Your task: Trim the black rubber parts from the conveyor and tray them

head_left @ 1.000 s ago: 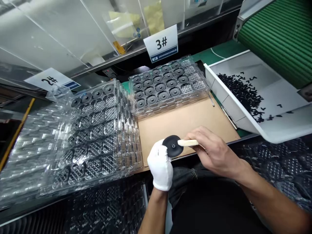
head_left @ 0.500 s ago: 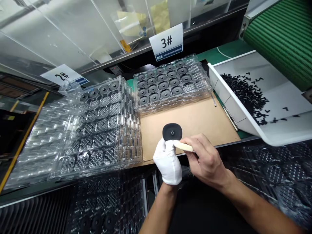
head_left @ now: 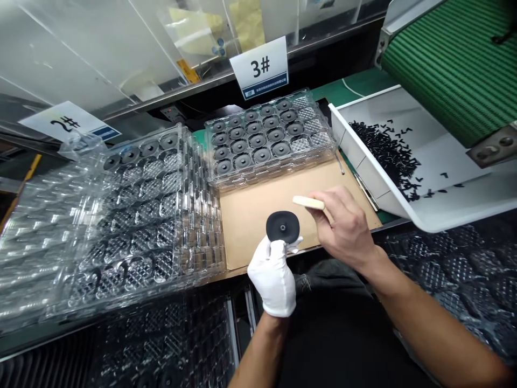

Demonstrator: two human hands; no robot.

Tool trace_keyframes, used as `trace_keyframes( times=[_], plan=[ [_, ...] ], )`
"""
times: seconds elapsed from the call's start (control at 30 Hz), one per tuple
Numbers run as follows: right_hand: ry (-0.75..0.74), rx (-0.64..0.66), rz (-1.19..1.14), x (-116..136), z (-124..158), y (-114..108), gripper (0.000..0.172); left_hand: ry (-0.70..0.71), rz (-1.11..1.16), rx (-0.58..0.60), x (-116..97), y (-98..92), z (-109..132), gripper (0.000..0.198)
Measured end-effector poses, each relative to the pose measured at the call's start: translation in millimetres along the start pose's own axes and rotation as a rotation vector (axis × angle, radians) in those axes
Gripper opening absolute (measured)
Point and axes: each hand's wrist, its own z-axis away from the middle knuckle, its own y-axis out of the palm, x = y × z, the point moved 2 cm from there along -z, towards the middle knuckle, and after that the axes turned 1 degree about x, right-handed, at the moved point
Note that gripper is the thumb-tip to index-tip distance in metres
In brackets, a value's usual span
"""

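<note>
Right hand (head_left: 343, 226) has lifted its stick (head_left: 309, 202) off the black disc (head_left: 283, 227).

One gloved hand (head_left: 271, 277), one bare hand (head_left: 343, 229), one disc (head_left: 283, 226).

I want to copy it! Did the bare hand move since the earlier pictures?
Yes: the right hand moved farther over the brown cardboard, away from its front edge, taking its pale stick off the black disc.

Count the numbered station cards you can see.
2. The 3# card stands behind the clear tray; the 2# card stands further left, behind the stacked clear trays. Others could sit outside the view.
</note>
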Motion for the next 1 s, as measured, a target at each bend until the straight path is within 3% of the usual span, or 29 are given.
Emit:
trace_keyframes(
  times=[0.13,0.3,0.53,0.73,1.0],
  plan=[
    [0.051,-0.056,-0.048,4,-2,-4,0.021,0.015,-0.047,-0.023,-4,-3.0,-2,0.022],
    [0.031,0.055,-0.185,22,20,3,0.028,0.068,-0.009,-0.023,-4,-5.5,-8,0.021],
    [-0.032,0.137,-0.099,27,43,15,0.039,0.136,-0.269,-0.064,-2,-6.7,-11,0.022],
    [0.067,0.046,0.005,17,31,6,0.027,0.046,-0.053,-0.009,7,4.6,-2,0.017],
    [0.043,0.026,0.066,11,34,4,0.027,0.014,-0.072,-0.021,15,7.0,4,0.017]
  ],
)
